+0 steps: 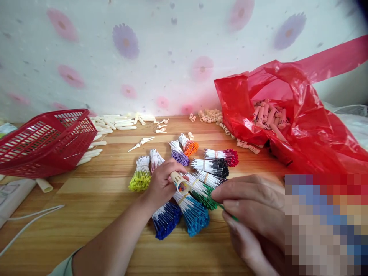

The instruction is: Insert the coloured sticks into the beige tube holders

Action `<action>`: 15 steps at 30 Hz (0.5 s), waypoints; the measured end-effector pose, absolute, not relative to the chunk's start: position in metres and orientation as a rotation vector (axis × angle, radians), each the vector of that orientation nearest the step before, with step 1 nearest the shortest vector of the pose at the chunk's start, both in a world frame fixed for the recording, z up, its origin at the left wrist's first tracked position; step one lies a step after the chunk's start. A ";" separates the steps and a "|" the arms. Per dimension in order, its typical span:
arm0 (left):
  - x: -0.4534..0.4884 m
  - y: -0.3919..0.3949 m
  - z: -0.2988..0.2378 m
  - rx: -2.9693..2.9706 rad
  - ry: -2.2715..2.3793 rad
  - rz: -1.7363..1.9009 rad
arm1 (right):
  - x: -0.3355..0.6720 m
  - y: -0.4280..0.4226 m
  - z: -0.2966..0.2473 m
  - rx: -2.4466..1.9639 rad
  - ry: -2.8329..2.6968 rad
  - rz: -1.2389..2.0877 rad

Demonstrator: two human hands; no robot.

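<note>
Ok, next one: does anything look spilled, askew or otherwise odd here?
Mildly: the red basket looks tilted, with white sticks loose beside it, and pale tubes lie on the table outside the open red bag, possibly spilled. I see no damage, though pixelation hides the lower right corner.

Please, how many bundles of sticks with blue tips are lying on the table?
2: the dark blue bundle, just below the left hand in the picture, and the light blue bundle, right of the dark one. Others may be hidden.
</note>
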State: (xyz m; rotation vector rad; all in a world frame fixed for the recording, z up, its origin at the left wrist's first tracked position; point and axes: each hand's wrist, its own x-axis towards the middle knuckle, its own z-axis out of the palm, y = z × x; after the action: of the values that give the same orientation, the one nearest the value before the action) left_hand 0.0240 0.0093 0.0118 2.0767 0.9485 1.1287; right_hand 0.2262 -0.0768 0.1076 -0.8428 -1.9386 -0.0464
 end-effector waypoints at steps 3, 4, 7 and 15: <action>0.025 0.008 0.014 2.086 0.963 1.098 | 0.222 -0.077 0.104 -0.843 -1.947 0.006; 0.025 0.008 0.015 2.089 0.973 1.088 | 0.222 -0.077 0.103 -0.834 -1.957 0.028; 0.026 0.008 0.015 2.120 0.968 1.067 | 0.220 -0.074 0.098 -0.799 -1.990 0.060; 0.024 0.009 0.013 2.219 0.997 1.034 | 0.214 -0.055 0.070 -0.837 -2.052 0.054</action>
State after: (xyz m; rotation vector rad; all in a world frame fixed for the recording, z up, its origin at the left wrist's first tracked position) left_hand 0.0236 0.0086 0.0125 2.2192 0.9969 1.0338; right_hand 0.2142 -0.0548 0.0703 -0.8370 -2.0516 0.0543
